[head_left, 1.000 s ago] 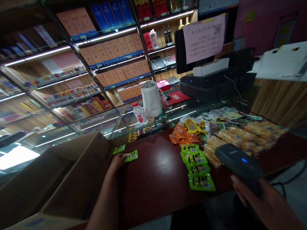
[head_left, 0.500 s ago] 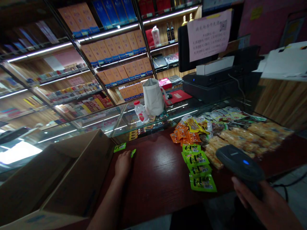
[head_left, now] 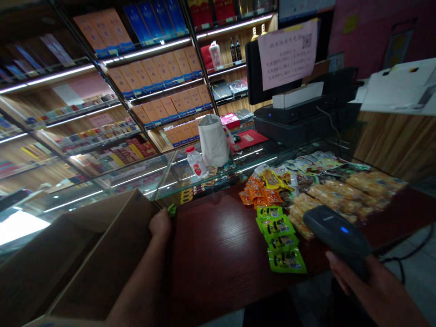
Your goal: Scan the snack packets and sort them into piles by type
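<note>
My left hand (head_left: 160, 223) is beside the cardboard box, its fingers closed on a small green snack packet (head_left: 171, 210) that pokes out at the right of the fingers. Whether a second packet is under that hand is hidden. My right hand (head_left: 374, 281) is wrapped round the handle of a dark barcode scanner (head_left: 335, 229) with a blue light on top, held above the front of the table. Several green snack packets (head_left: 277, 225) lie overlapped in a column left of the scanner. Behind them are orange packets (head_left: 259, 190) and clear bags of pale snacks (head_left: 335, 195).
An open cardboard box (head_left: 112, 254) stands at the left of the dark red table (head_left: 211, 263). Behind is a glass counter with a red-capped bottle (head_left: 196, 162), a white jug-like container (head_left: 213, 141) and a monitor (head_left: 254, 72). The scanner's cable (head_left: 417, 247) trails right.
My left hand has moved left to the box's edge with the green packet. The packet that lay by the box no longer shows separately. My right hand still holds the scanner; the view has shifted slightly.
</note>
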Motion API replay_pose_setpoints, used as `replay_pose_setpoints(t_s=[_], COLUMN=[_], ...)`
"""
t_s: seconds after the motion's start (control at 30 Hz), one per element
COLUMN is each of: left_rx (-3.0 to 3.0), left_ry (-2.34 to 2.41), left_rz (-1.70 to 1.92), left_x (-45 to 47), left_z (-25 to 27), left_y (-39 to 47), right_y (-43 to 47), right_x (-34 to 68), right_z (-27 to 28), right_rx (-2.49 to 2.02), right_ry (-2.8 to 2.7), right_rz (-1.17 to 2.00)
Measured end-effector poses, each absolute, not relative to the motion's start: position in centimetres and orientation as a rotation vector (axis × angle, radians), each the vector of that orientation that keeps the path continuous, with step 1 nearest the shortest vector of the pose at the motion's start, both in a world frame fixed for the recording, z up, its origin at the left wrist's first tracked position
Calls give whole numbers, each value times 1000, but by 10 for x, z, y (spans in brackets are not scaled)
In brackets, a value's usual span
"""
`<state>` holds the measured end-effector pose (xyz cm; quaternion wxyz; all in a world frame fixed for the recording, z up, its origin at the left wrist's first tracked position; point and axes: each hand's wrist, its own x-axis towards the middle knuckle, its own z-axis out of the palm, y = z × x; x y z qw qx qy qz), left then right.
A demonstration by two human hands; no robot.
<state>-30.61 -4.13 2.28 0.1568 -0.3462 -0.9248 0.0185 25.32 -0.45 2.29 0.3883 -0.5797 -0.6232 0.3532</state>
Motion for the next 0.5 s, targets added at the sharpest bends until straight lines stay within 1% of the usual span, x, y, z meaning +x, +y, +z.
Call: replay_pose_setpoints(t_s=[0.23, 0.5], left_rx=[-989, -994], left_ry=[-2576, -2574], left_rz=[38, -15], left_x=[-306, -308], left_z=[2, 2], left_y=[-37, -35], right_y=[-7, -8], right_x=[251, 250], right_z=[27, 3], right_rx=[-1567, -1461], right_ry=[-1532, -1570], right_rz=[1060, 1021])
